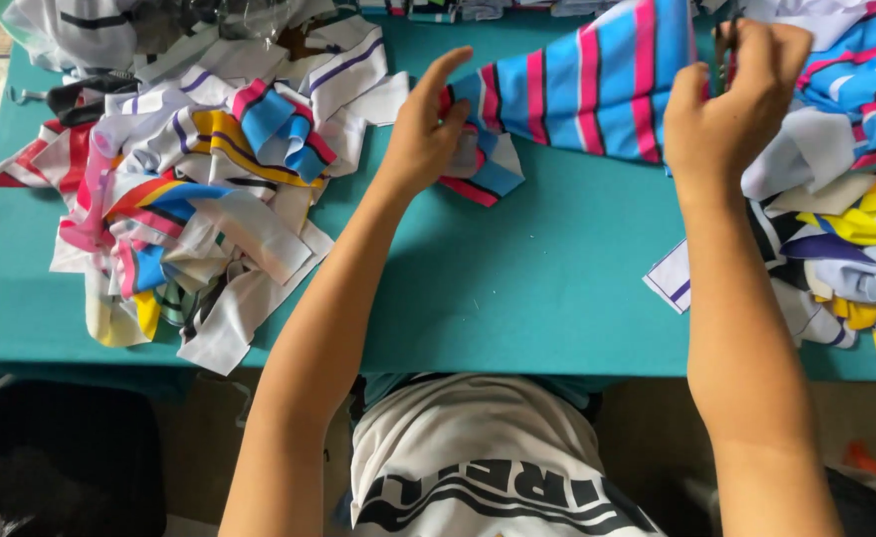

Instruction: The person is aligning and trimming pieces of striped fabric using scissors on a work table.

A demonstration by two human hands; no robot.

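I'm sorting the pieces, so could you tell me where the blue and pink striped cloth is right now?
In the head view the striped cloth is at the table's far edge, centre-right, stretched between the left hand and right hand, between two scrap piles.

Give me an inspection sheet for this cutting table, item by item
Surface: teal table, bare in the middle, its edges covered.
Job's things: blue striped fabric piece with pink and white stripes, held up between both hands.
Clutter: heap of mixed fabric scraps on the left; second pile of scraps on the right.
Grips: left hand pinches the piece's lower corner; right hand grips its right edge, with what may be scissors, unclear.
Cables: nothing seen.
Surroundings: dark bag on the floor below the left table edge; clear plastic at the top left.
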